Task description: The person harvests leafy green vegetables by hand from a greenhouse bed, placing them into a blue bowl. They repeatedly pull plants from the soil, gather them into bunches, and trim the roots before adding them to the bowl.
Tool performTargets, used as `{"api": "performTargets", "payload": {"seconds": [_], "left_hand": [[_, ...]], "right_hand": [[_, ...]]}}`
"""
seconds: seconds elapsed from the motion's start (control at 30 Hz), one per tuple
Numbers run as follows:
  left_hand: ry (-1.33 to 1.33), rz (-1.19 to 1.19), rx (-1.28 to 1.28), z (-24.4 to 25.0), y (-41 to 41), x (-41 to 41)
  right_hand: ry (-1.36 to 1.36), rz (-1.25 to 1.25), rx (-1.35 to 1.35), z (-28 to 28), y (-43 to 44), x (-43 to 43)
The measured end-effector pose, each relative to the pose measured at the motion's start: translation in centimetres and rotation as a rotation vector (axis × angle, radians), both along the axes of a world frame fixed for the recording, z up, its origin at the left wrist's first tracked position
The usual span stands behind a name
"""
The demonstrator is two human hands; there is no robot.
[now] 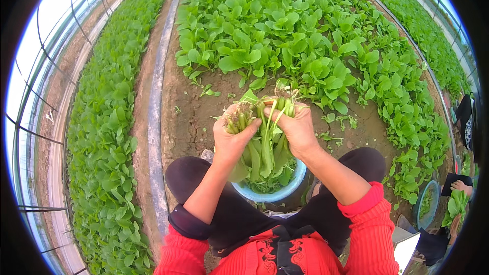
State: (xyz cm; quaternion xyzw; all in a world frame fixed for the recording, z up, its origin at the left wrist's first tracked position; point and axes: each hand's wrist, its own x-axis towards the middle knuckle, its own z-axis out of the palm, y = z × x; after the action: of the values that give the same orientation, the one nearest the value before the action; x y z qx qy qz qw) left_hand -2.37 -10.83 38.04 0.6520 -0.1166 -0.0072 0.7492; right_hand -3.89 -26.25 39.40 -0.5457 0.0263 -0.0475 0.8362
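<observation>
Leafy greens (267, 149) hang roots up between my two hands, their leaves pointing down over a blue basin (269, 197). My left hand (233, 131) is closed around the stems of one bunch, with thin roots showing above the fingers. The stems of another bunch are gripped by my right hand (296, 128), its thumb and finger pressed on pale stalks near the roots. More green leaves (261, 185) lie in the basin, which sits between my knees. The lower part of the basin's far side is hidden by the held leaves.
Dense greens (275, 26) grow ahead, beyond bare soil (191, 103) with scattered loose leaves. A grey hose (156, 122) runs along the left, beside another planted bed (110, 130). At the right, a co-worker's hand (461, 187) is near greens and a second blue basin (427, 204).
</observation>
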Motion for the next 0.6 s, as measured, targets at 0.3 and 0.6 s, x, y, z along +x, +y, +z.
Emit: {"api": "performTargets", "payload": {"seconds": [0.3, 0.6], "left_hand": [[-0.195, 0.048, 0.180, -2.2, -1.1, 1.1], [0.045, 0.259, 0.066, 1.6, 2.8, 3.5]], "right_hand": [[0.095, -0.013, 0.159, -2.1, -0.4, 0.4], [-0.314, -0.375, -1.150, -1.1, -7.0, 1.9]]}}
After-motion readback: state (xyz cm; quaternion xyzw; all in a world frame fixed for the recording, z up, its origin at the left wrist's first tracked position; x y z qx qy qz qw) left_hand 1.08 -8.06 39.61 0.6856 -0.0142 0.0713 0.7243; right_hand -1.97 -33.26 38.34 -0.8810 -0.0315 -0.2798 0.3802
